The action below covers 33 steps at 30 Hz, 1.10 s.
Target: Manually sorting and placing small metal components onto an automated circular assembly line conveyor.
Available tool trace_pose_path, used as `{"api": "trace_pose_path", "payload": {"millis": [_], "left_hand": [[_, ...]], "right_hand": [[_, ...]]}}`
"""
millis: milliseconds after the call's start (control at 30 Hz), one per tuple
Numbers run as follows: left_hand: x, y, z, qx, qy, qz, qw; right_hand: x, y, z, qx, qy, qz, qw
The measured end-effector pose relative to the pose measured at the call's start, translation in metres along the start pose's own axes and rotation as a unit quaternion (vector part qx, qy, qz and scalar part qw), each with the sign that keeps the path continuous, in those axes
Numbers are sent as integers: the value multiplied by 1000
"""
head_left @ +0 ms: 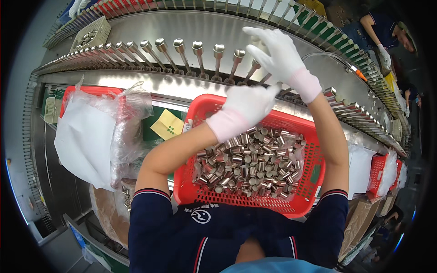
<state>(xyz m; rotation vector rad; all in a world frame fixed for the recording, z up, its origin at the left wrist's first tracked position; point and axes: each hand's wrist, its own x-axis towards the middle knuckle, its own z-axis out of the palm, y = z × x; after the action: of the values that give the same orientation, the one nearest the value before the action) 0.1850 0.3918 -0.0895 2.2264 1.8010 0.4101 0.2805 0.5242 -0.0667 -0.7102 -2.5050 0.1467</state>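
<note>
My right hand point(277, 52), in a white glove, reaches over the row of upright metal posts. Its thumb and forefinger are spread apart, with a pale object partly visible between them; what that is I cannot make out. Lower and to the left, my gloved left hand point(248, 107) is over the far rim of a red plastic basket point(182, 186). Its fingers are drawn together by the post bases, and whatever they hold is hidden. Many small silvery metal caps point(255, 166) fill the basket. Similar caps, such as one shiny cap point(219, 47), top the posts left of my hands.
Left of the basket, white sheeting point(86, 141) and clear plastic wrap point(132, 132) cover another red basket. A yellow paper point(167, 125) lies between. Beyond the posts runs a steel surface point(150, 29) with a cream basket point(92, 34). Another person point(380, 34) is at upper right.
</note>
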Motion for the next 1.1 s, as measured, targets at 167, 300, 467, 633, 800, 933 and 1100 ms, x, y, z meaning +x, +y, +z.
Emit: {"api": "trace_pose_path", "payload": {"millis": [167,300,467,633,800,933,1100], "left_hand": [[-66,-20,4,-57,-186,-17,981],[-62,-66,-20,-71,6,-253,965],[13,-100,-26,42,67,-179,981],[48,-108,-4,108,63,-194,973],[4,9,-77,46,296,20,954],[-52,24,-31,-25,-103,-45,993],[-103,2,33,-16,-221,-98,970]], "right_hand": [[32,-13,72,-145,-138,-115,973],[5,-7,70,-125,-93,-51,986],[-25,3,54,-82,-56,25,995],[-56,24,-16,27,121,132,983],[-95,46,-30,-183,28,76,980],[-93,69,-7,-295,-127,94,942],[-109,51,-64,-162,82,108,977]]}}
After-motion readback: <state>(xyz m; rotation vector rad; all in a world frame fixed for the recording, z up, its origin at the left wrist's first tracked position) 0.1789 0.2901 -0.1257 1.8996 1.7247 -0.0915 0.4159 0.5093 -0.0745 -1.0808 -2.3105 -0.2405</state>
